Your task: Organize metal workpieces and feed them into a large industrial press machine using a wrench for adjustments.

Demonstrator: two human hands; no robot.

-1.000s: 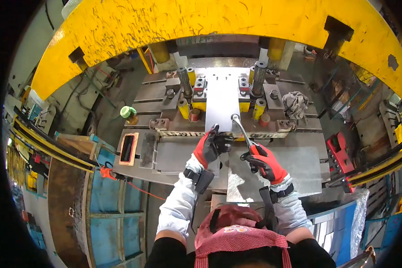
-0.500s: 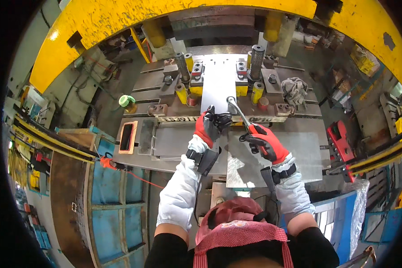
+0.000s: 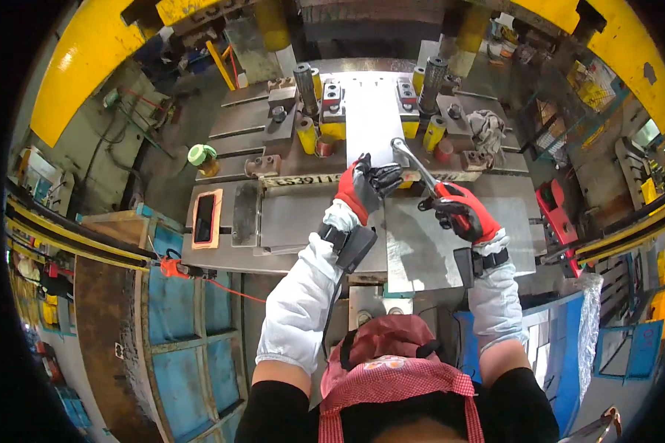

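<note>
A bright, pale metal sheet lies lengthwise on the press die, its near end toward me. My left hand, in a red glove with black fingers, is at that near end, fingers bent and pinched at its edge; the exact contact is partly hidden. My right hand, gloved alike, is wrapped round the handle of a long silvery tool. The tool slants up and left, its round head at the sheet's near right corner. Below my right hand lies a stack of flat grey sheet metal.
Guide posts and yellow cylinders flank the sheet. A grey rag lies at the right. At the left are a phone and a green-lidded bottle. A red box-like unit stands beyond the table's right edge.
The view has shifted, so the die and table sit higher and slightly right. Both hands keep nearly the same place at the sheet, with the tool's head still at its right corner.
</note>
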